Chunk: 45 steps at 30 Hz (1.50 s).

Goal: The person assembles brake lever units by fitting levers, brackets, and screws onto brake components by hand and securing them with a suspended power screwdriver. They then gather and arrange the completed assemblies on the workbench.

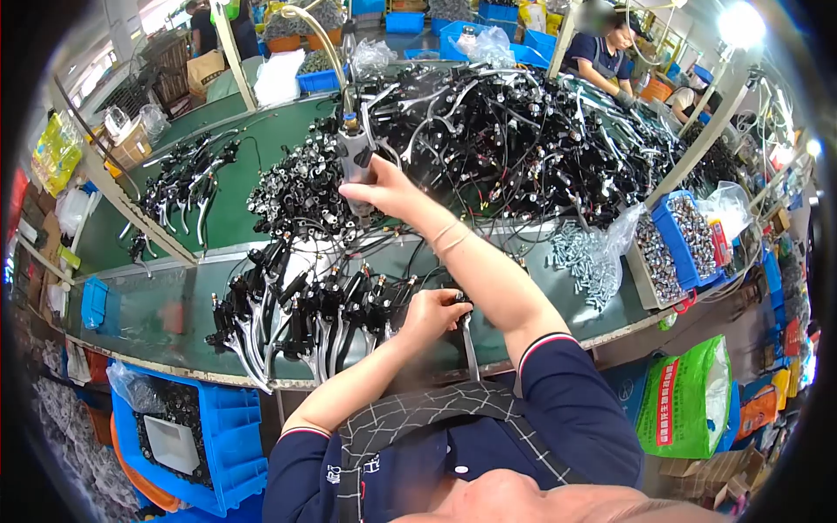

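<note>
My right hand (pixel 382 187) is wrapped round a grey air screwdriver (pixel 356 157), which hangs upright from a hose over the green bench (pixel 288 131). Lower down, my left hand (pixel 432 315) pinches the black upper end of a brake lever (pixel 470 344), whose silver blade points towards my body. Left of that hand, a row of black and silver levers (pixel 327 318) lies along the front edge. Small black clamp parts (pixel 305 187) are heaped beside the screwdriver, and a large pile of levers with cables (pixel 497 131) spreads behind.
Loose screws (pixel 586 261) lie at the right, beside a blue tray of small metal parts (pixel 691 235). Slanted metal posts (pixel 131 205) cross the bench. A blue bin (pixel 235 444) stands below at the left, a green sack (pixel 695 401) at the right. A co-worker (pixel 602 61) sits at the back right.
</note>
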Motion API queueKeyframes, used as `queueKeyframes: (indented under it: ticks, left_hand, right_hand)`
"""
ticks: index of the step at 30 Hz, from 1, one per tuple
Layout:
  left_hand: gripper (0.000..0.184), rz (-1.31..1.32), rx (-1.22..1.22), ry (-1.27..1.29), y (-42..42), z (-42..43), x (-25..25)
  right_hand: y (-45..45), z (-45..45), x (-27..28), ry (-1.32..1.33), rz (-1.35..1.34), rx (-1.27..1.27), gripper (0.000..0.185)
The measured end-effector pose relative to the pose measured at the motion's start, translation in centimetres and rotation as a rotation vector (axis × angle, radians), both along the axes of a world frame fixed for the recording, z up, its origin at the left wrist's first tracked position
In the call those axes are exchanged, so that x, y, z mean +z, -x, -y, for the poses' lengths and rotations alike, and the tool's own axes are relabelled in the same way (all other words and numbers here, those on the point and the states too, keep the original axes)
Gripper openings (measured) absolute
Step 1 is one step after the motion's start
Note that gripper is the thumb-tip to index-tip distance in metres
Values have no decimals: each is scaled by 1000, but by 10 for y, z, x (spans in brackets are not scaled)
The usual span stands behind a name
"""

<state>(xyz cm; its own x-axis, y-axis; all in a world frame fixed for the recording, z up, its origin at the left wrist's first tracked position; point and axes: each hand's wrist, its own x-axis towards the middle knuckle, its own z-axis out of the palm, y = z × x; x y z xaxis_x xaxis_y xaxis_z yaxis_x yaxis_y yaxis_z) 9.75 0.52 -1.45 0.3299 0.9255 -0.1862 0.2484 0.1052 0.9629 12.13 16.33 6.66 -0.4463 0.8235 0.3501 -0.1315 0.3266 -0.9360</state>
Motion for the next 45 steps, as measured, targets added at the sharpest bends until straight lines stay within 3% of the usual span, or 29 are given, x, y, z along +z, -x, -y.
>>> queueKeyframes:
  ticks: [4, 6, 8, 10, 15, 18, 19, 24, 33, 45]
  left_hand:
    - [18, 37, 14, 55, 0, -1, -10]
    - [20, 78, 23, 78, 0, -2, -18]
    - [20, 110, 36, 89, 0, -2, -21]
    - [20, 158, 52, 117, -3, -1, -19]
    - [24, 155, 17, 101, 0, -1, -19]
    - [27, 122, 24, 107, -1, -1, -18]
    - [29, 125, 33, 108, -1, -2, -18]
    - [37, 94, 33, 98, 0, -1, -19]
    - [21, 69, -10, 70, 0, -1, -20]
    - [24, 158, -46, 90, 3, -1, -20]
  right_hand:
    - [-64, 29, 8, -114, 233, -52, 45]
    - [-100, 61, 8, -80, 144, -157, 46]
    - [-128, 82, -1, 179, -147, -182, 45]
    - [-137, 103, 4, 181, -229, -286, 41]
    - [-134, 118, -8, 188, -367, -193, 37]
    - [-132, 118, -16, 195, -355, -201, 35]
    - [-131, 117, -17, 181, -303, -227, 43]
    - [-135, 113, -22, 196, -345, -187, 34]
    - [-131, 116, -20, 168, -282, -196, 33]
    - [-126, 116, -16, 237, -222, -244, 36]
